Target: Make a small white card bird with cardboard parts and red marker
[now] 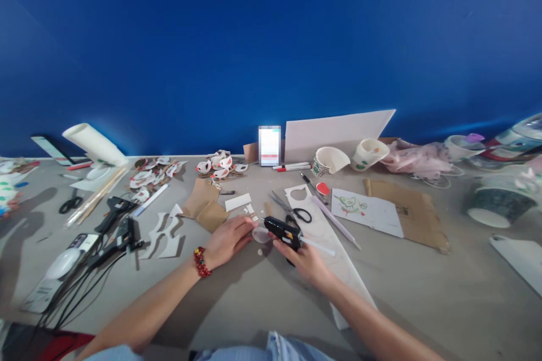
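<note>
My right hand [307, 259] is closed round a black hot glue gun [283, 231], its nozzle pointing left at a small pale oval piece [261, 235] on the table. A white glue stick [317, 246] sticks out of the gun's back. My left hand [228, 240], with a red bead bracelet [201, 262] on the wrist, lies on the table with its fingertips pressed on the left edge of that oval piece. A tiny white bit [259, 251] lies just below the piece.
Black-handled scissors [292, 210] and a long white cutout sheet [326, 237] lie behind the gun. Brown card scraps [205, 206], white paper shapes [165, 234], more glue guns with cables [114, 225] are at the left. Paper cups [328, 161], a bird drawing [366, 211] and a white board [334, 132] are further back.
</note>
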Action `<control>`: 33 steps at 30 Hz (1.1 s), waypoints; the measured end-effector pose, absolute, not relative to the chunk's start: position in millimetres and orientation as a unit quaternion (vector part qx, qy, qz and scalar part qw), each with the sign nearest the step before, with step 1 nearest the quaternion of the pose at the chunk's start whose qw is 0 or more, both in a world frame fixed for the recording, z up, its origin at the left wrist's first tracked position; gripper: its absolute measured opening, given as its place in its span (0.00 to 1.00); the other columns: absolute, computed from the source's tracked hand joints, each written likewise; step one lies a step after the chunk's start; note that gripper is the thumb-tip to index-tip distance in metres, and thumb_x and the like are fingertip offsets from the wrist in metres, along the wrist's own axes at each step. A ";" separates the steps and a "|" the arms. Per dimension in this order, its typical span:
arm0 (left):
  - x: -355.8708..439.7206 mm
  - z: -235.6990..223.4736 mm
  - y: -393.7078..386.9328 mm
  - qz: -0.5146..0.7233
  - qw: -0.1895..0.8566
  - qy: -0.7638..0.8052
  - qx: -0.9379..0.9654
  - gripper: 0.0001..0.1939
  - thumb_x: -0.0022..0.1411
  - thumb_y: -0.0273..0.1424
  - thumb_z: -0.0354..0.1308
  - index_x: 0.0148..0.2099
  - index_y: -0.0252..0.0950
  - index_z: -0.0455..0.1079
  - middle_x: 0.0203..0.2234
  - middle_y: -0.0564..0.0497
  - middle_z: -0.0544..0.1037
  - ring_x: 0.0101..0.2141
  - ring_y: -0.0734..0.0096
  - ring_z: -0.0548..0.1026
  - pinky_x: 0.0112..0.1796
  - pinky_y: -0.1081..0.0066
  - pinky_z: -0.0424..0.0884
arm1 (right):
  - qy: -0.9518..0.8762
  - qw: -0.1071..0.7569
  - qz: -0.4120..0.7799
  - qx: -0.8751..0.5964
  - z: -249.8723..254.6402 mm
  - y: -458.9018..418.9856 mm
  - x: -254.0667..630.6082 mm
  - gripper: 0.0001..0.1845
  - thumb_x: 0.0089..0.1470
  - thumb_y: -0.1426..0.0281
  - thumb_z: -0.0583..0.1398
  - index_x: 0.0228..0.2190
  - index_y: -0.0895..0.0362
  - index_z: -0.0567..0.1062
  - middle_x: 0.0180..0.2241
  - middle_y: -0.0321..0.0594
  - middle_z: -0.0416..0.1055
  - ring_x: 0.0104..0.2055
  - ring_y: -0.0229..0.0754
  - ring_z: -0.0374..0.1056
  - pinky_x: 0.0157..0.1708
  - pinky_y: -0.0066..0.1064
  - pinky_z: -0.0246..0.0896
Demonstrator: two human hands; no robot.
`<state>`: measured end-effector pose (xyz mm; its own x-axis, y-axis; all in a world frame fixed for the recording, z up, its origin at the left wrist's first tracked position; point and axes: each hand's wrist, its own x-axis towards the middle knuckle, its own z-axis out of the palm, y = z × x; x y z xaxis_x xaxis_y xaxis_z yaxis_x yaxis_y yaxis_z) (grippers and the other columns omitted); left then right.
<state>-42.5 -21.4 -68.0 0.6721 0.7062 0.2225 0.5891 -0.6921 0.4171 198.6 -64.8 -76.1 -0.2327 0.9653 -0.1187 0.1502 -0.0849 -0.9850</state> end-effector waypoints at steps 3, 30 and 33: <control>-49.3 -72.4 -28.2 0.188 0.136 0.360 0.904 0.13 0.69 0.33 0.49 0.54 0.39 0.67 0.48 0.45 0.74 0.49 0.65 0.73 0.50 0.63 0.71 | -0.560 0.376 0.547 -0.495 -76.2 -64.8 198.1 0.22 0.54 0.53 0.60 0.46 0.51 0.78 0.45 0.42 0.78 0.50 0.54 0.72 0.53 0.44 0.64; -49.0 -81.6 -39.4 0.163 0.090 0.354 0.917 0.15 0.68 0.33 0.51 0.54 0.37 0.68 0.47 0.44 0.74 0.48 0.61 0.71 0.50 0.61 0.70 | -0.547 0.360 0.552 -0.515 -75.8 -65.3 196.9 0.21 0.52 0.53 0.61 0.42 0.54 0.78 0.43 0.43 0.78 0.47 0.54 0.73 0.51 0.44 0.66; -49.2 -81.6 -39.4 0.175 0.101 0.357 0.912 0.15 0.68 0.33 0.52 0.55 0.36 0.67 0.47 0.44 0.73 0.49 0.62 0.71 0.51 0.61 0.70 | -0.559 0.363 0.547 -0.506 -73.1 -64.6 197.4 0.19 0.53 0.55 0.61 0.42 0.53 0.79 0.44 0.42 0.78 0.49 0.54 0.71 0.53 0.42 0.65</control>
